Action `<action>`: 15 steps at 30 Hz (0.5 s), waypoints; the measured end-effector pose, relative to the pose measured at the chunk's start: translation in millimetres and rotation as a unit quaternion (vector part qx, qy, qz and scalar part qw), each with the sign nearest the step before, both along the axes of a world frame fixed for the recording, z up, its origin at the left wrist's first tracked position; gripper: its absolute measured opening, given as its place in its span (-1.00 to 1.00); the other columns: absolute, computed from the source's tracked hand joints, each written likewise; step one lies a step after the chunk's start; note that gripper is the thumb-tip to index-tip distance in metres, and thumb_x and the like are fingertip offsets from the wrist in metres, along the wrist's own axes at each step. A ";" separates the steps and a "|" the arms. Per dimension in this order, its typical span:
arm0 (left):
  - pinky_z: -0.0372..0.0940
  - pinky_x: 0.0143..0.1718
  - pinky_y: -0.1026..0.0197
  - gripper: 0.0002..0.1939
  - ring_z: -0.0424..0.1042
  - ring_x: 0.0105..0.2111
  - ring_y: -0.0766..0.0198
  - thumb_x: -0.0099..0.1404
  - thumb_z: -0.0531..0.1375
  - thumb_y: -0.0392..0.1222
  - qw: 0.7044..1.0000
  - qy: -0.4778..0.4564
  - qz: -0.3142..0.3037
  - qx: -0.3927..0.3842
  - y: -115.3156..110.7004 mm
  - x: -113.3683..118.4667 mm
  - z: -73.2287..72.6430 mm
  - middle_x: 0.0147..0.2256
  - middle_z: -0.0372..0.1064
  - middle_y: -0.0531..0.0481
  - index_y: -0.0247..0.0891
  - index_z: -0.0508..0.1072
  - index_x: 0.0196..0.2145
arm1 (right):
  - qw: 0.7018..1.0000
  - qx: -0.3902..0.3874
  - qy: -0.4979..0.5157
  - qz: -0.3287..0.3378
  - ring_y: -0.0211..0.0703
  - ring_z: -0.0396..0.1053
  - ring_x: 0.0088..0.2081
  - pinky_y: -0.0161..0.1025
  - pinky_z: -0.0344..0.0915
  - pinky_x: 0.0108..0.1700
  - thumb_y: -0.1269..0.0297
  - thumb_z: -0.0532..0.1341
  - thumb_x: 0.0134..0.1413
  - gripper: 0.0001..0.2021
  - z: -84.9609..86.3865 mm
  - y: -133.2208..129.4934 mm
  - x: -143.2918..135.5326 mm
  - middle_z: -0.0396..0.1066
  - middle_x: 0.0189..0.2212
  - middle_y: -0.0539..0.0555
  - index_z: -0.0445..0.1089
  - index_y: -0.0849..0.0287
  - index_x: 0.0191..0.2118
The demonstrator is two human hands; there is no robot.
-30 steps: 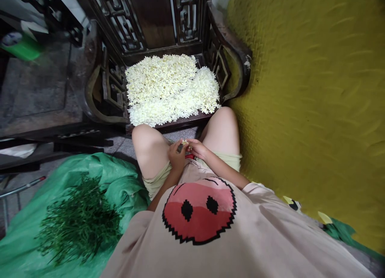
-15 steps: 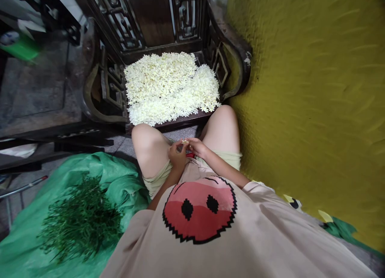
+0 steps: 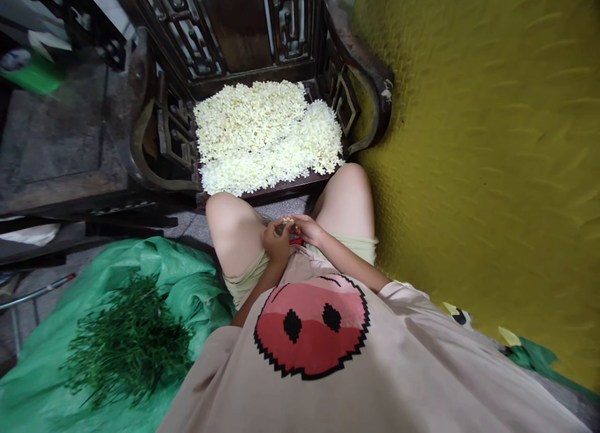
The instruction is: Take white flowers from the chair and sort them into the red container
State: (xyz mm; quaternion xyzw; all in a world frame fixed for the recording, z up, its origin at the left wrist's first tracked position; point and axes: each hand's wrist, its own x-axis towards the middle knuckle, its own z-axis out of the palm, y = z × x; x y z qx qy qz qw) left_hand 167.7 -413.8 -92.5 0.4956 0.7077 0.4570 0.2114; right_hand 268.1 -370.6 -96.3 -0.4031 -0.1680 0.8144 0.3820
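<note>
My left hand [image 3: 275, 236] and my right hand [image 3: 307, 227] meet over my lap, between my bent knees. A small white flower [image 3: 287, 220] shows at their fingertips, pinched between the two hands. Something red [image 3: 296, 240] lies just under the hands; what it is I cannot make out. In front of my knees, a wide heap of white flowers [image 3: 262, 133] covers most of the seat of a dark carved wooden chair [image 3: 293, 189].
At my left a green plastic sack [image 3: 187, 258] bears a pile of thin green stems [image 3: 134, 342]. Farther left stand a dark wooden table [image 3: 56, 139] and a green container [image 3: 35, 74]. A yellow textured wall [image 3: 478, 158] rises close on my right.
Almost nothing differs. Both hands stay together over my lap with the flower at their fingertips, and the view has shifted very slightly.
</note>
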 end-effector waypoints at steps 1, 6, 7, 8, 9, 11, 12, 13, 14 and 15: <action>0.18 -0.07 0.10 -0.80 0.40 -0.23 0.20 0.08 0.25 -0.06 1.000 0.003 -0.001 0.006 0.5 -0.5 0.8 -0.26 0.47 -0.03 -0.19 0.45 -0.34 | 1.000 -0.003 0.007 0.003 -0.50 0.00 -0.68 -0.43 -0.05 -0.61 0.22 0.39 -0.24 -0.75 0.5 -0.2 0.2 0.25 -0.68 -0.12 0.38 0.26 -0.47; 0.20 -0.12 0.15 -0.81 0.37 -0.27 0.23 0.06 0.27 -0.06 0.999 0.023 0.021 0.016 2.2 -1.8 6.7 -0.34 0.42 -0.01 -0.20 0.46 -0.38 | 0.998 0.003 0.049 0.048 -0.47 -0.01 -0.69 -0.39 0.09 -0.51 0.17 0.34 -0.14 -0.75 3.2 -1.0 1.9 0.13 -0.76 -0.16 0.33 0.24 -0.51; 0.21 -0.14 0.16 -0.81 0.37 -0.29 0.24 0.07 0.27 -0.07 0.999 0.021 0.021 0.016 2.1 -1.8 7.3 -0.36 0.41 0.00 -0.20 0.46 -0.38 | 0.997 0.006 0.053 0.056 -0.46 -0.01 -0.69 -0.38 0.10 -0.50 0.15 0.33 -0.13 -0.74 3.3 -1.0 2.2 0.13 -0.76 -0.15 0.33 0.25 -0.52; 0.21 -0.16 0.17 -0.81 0.36 -0.31 0.25 0.07 0.26 -0.07 1.000 0.017 0.018 0.017 2.0 -1.7 7.6 -0.37 0.41 0.01 -0.21 0.46 -0.38 | 0.997 0.010 0.054 0.060 -0.46 -0.01 -0.69 -0.38 0.11 -0.50 0.14 0.33 -0.14 -0.73 3.2 -1.0 2.6 0.14 -0.76 -0.15 0.33 0.25 -0.52; 0.21 -0.17 0.17 -0.82 0.36 -0.33 0.26 0.07 0.26 -0.07 1.000 0.012 0.014 0.020 1.8 -1.6 7.4 -0.38 0.41 0.01 -0.21 0.45 -0.39 | 0.997 0.013 0.053 0.062 -0.46 -0.01 -0.69 -0.38 0.10 -0.50 0.12 0.33 -0.14 -0.72 2.8 -1.0 2.8 0.14 -0.75 -0.15 0.34 0.25 -0.52; 0.21 -0.19 0.18 -0.81 0.36 -0.35 0.27 0.07 0.26 -0.08 1.000 0.006 0.011 0.027 1.4 -1.5 6.3 -0.38 0.42 0.02 -0.21 0.46 -0.38 | 0.997 0.021 0.041 0.055 -0.47 -0.03 -0.69 -0.38 0.08 -0.51 0.11 0.34 -0.16 -0.71 1.5 -0.9 3.1 0.16 -0.74 -0.14 0.36 0.26 -0.50; 0.21 -0.19 0.18 -0.82 0.36 -0.35 0.27 0.07 0.26 -0.08 1.000 0.004 0.008 0.027 1.3 -1.5 5.5 -0.37 0.43 0.02 -0.21 0.46 -0.38 | 0.998 0.025 0.032 0.047 -0.48 -0.03 -0.69 -0.39 0.06 -0.52 0.11 0.34 -0.17 -0.71 0.6 -0.7 3.1 0.17 -0.73 -0.14 0.37 0.26 -0.48; 0.21 -0.19 0.18 -0.83 0.36 -0.35 0.27 0.08 0.26 -0.08 1.000 0.002 0.004 0.026 1.2 -1.6 4.7 -0.37 0.43 0.02 -0.21 0.46 -0.39 | 0.999 0.030 0.022 0.039 -0.48 -0.04 -0.69 -0.39 0.04 -0.53 0.12 0.35 -0.18 -0.71 -0.3 -0.6 3.0 0.17 -0.73 -0.14 0.39 0.27 -0.47; 0.21 -0.18 0.18 -0.84 0.36 -0.34 0.27 0.09 0.25 -0.09 1.000 0.000 0.000 0.021 1.3 -1.7 3.9 -0.36 0.44 0.01 -0.21 0.46 -0.40 | 0.999 0.034 0.014 0.029 -0.48 -0.04 -0.69 -0.39 0.03 -0.54 0.13 0.35 -0.20 -0.72 -1.1 -0.4 2.8 0.18 -0.72 -0.14 0.40 0.27 -0.45; 0.21 -0.18 0.18 -0.84 0.36 -0.34 0.27 0.09 0.24 -0.09 1.000 -0.003 -0.002 0.015 1.4 -1.8 3.2 -0.36 0.44 0.02 -0.21 0.46 -0.40 | 0.999 0.036 0.006 0.021 -0.48 -0.04 -0.68 -0.39 0.02 -0.55 0.14 0.36 -0.21 -0.71 -1.6 -0.2 2.6 0.18 -0.72 -0.13 0.41 0.28 -0.44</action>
